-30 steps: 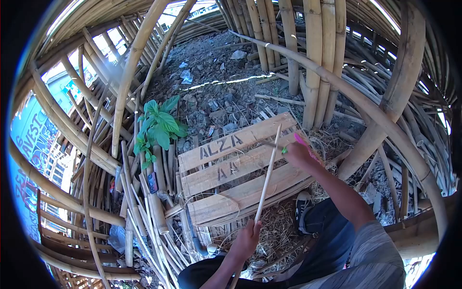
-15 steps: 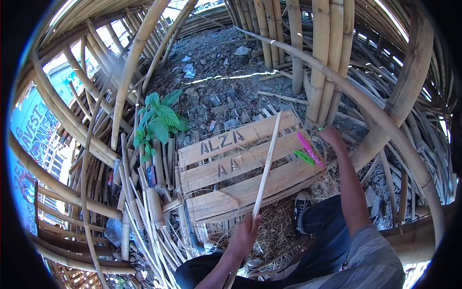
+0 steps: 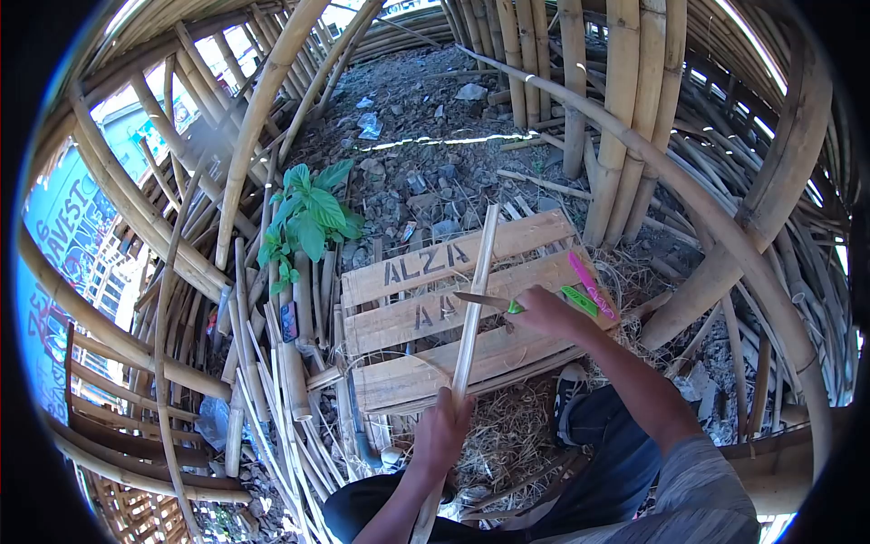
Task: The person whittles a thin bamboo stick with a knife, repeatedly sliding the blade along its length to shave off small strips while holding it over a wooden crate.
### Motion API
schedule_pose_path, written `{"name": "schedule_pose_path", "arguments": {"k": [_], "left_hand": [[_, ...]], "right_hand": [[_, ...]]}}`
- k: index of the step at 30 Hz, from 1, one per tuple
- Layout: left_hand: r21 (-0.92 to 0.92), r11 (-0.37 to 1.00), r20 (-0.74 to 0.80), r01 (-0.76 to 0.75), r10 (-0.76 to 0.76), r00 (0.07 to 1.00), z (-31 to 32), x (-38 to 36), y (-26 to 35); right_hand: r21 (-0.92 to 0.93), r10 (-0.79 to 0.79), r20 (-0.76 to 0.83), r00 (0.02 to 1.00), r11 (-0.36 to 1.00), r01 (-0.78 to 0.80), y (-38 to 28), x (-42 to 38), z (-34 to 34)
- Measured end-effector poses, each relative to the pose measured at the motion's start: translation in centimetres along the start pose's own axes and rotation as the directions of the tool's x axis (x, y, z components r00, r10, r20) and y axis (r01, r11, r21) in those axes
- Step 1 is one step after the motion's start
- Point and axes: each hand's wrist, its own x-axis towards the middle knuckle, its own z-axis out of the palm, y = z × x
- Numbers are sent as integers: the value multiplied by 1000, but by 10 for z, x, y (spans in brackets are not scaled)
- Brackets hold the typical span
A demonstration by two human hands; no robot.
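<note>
My left hand (image 3: 441, 430) is wrapped around a long pale bamboo strip (image 3: 475, 308), which slants upward across a slatted wooden crate (image 3: 507, 344) with stencilled letters. In my right hand (image 3: 546, 315) is a knife (image 3: 483, 299) with a green handle; its blade points left and overlaps the strip in this view. On the crate's right end lie a green sheath-like piece (image 3: 579, 300) and a pink object (image 3: 591, 283) beside it. The lower end of the strip passes down below my left hand, between my legs.
Split bamboo strips (image 3: 294, 435) lie in a pile to the left, near a phone-like object (image 3: 288, 321). A leafy green plant (image 3: 310, 213) grows behind them. Thick bamboo poles (image 3: 627, 118) stand at the back right, and shavings (image 3: 507, 444) cover the ground by my shoe.
My right hand has come from beyond the crate's right end in to the strip, and the knife blade now shows. The strip has turned, with a broader face showing.
</note>
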Motion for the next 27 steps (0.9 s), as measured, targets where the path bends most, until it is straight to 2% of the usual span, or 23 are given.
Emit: {"name": "schedule_pose_path", "arguments": {"k": [3, 6, 7, 8, 9, 11, 12, 14, 15, 17, 18, 21, 22, 23, 24, 25, 27], "left_hand": [[-84, 996, -22, -24, 22, 1000, -1, 1, 2], [-178, 983, 20, -48, 52, 998, -6, 1, 4], [-261, 965, 90, 7, 17, 996, -5, 2, 2], [-338, 939, 162, 68, -13, 987, -5, 2, 0], [-339, 938, 165, 69, -13, 986, -5, -1, 2], [-417, 893, 298, 168, -40, 954, -5, -10, 6], [-416, 895, 302, 162, -32, 953, 1, -12, 3], [-403, 912, 291, 81, 44, 956, 14, -16, -8], [-402, 913, 291, 74, 50, 955, 11, -15, -6], [-383, 901, 372, 203, -51, 927, 3, -13, 2], [-386, 901, 369, 201, -49, 928, 2, -11, 3], [-368, 905, 350, 213, -78, 933, -1, -10, 4], [-380, 899, 357, 217, -74, 931, -2, -12, 6], [-391, 894, 365, 219, -68, 929, -2, -14, 8], [-387, 897, 369, 216, -65, 927, -1, -15, 8], [-375, 912, 349, 167, -28, 937, 2, -18, 7], [-358, 928, 333, 106, 21, 943, 6, -19, 9]], "right_hand": [[-82, -67, -49, 997, 995, 63, -8, -1, 11], [-111, -108, -54, 993, 989, 102, -8, 0, 15], [-111, -107, -53, 993, 989, 101, -10, 0, 12], [-36, 8, -70, 998, 999, -10, -10, 2, 4], [41, 123, -77, 989, 992, -121, -11, 5, -4], [212, 318, -238, 918, 939, -270, 21, 22, -17], [213, 323, -244, 914, 938, -275, 44, 28, -25], [111, 217, -450, 867, 976, -187, 79, 33, -39], [111, 218, -456, 863, 976, -188, 76, 29, -41], [106, 297, -112, 948, 953, -285, 63, 17, -38], [-143, 102, -94, 990, 983, -115, 61, 14, -27], [-131, 40, -21, 999, 990, -43, 33, 6, -27], [-124, 43, -21, 999, 991, -46, 45, 13, -25], [28, 189, -202, 961, 982, -188, 67, 26, -26], [200, 349, -353, 868, 935, -294, 89, 35, -31], [204, 354, -359, 864, 933, -298, 103, 36, -39], [184, 406, -486, 774, 913, -364, 130, 33, -55]]}}
